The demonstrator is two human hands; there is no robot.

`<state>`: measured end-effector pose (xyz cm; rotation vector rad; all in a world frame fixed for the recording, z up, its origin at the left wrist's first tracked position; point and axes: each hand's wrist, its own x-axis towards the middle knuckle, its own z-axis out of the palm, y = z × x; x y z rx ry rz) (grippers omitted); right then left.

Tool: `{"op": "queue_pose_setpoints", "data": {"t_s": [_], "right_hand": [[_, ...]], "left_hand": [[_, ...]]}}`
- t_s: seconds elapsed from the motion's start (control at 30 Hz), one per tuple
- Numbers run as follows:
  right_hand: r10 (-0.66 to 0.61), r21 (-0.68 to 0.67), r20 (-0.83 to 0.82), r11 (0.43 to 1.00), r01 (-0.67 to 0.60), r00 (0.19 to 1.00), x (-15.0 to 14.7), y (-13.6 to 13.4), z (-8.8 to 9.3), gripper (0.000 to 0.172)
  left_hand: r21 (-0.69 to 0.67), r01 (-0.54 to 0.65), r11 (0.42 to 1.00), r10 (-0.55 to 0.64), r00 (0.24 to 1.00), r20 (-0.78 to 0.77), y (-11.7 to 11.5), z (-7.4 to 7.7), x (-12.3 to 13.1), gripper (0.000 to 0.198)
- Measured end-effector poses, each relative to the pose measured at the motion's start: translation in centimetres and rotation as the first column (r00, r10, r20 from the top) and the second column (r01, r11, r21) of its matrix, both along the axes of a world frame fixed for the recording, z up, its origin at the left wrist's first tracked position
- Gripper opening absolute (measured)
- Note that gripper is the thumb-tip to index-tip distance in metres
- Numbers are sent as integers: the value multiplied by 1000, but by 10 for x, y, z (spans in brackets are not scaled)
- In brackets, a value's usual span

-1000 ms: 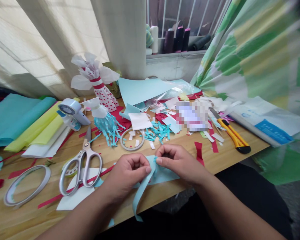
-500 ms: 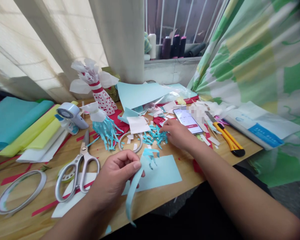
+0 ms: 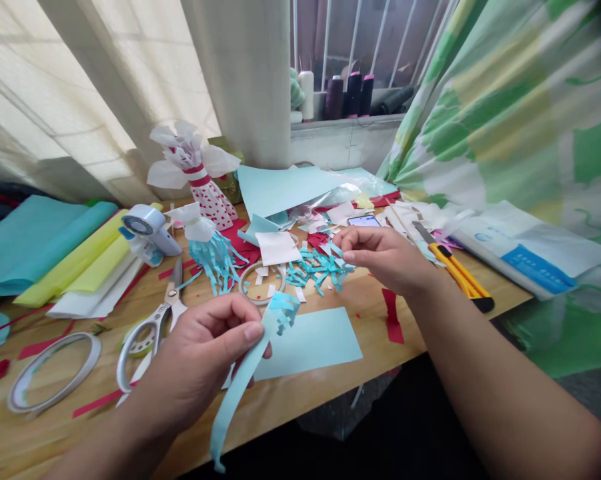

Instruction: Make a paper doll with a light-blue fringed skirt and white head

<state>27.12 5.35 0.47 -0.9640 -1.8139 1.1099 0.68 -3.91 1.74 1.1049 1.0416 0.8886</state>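
Pinched in my left hand (image 3: 210, 350) is a long light-blue paper strip (image 3: 240, 390); small blue curled pieces sit at its upper end. The strip's tail hangs past the table's front edge. Below it lies a flat light-blue sheet (image 3: 315, 343). My right hand (image 3: 377, 257) has its thumb and index finger together on a small blue paper piece (image 3: 334, 249), just over the right side of a pile of curled blue pieces (image 3: 307, 270). The phone (image 3: 363, 221) is partly hidden behind that hand.
Scissors (image 3: 167, 307), a tape roll (image 3: 55, 373) and a small fan (image 3: 150, 227) are on the left. A yellow cutter (image 3: 463, 277) lies at the right. Paper-wrapped figures (image 3: 207, 197) stand at the back left. A red strip (image 3: 393, 317) is near the front edge.
My right hand has lifted from the pile, with a blue piece now showing at its fingertips. My left hand has shifted left with the strip, whose tail swung left.
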Motion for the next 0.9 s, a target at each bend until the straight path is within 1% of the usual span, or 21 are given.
{"op": "queue_pose_setpoints", "data": {"t_s": [0.03, 0.07, 0.13, 0.27, 0.37, 0.5, 0.57, 0.67, 0.77, 0.9], "right_hand": [[-4, -66, -55, 998, 0, 998, -2, -2, 1, 13], [-21, -102, -45, 995, 16, 999, -3, -3, 2, 13], [-61, -128, 22, 990, 63, 998, -7, -5, 4, 13], [-80, -128, 13, 989, 81, 997, -14, -8, 3, 11], [-183, -120, 87, 974, 192, 979, -22, -5, -3, 11], [-265, -104, 87, 956, 274, 960, -29, 1, -10, 9], [-290, -111, 67, 949, 296, 955, -32, 2, -13, 10], [-238, -186, -57, 957, 224, 970, -37, -1, -16, 11], [-208, -287, -185, 946, 150, 960, -41, -6, -17, 14], [-171, -391, -217, 917, 75, 961, -43, -12, -19, 20]], "left_hand": [[-4, 15, 1000, -15, 1000, 19, 0, -1, 0, 19], [-10, 26, 1000, -25, 999, 37, 1, -3, 0, 19], [-29, 29, 999, -27, 997, 68, 2, -9, 1, 18], [-65, 16, 998, -11, 997, 72, 6, -23, 0, 20], [-79, 10, 997, -5, 999, 52, 8, -31, -1, 22], [-84, 13, 996, -5, 996, 94, 9, -35, -3, 22], [-80, -11, 997, 23, 990, 140, 9, -35, -3, 21], [-64, -92, 994, 103, 974, 200, 9, -34, -1, 19], [-44, -191, 981, 196, 957, 215, 10, -33, 0, 15], [-60, -288, 956, 294, 931, 214, 12, -31, 0, 13]]}}
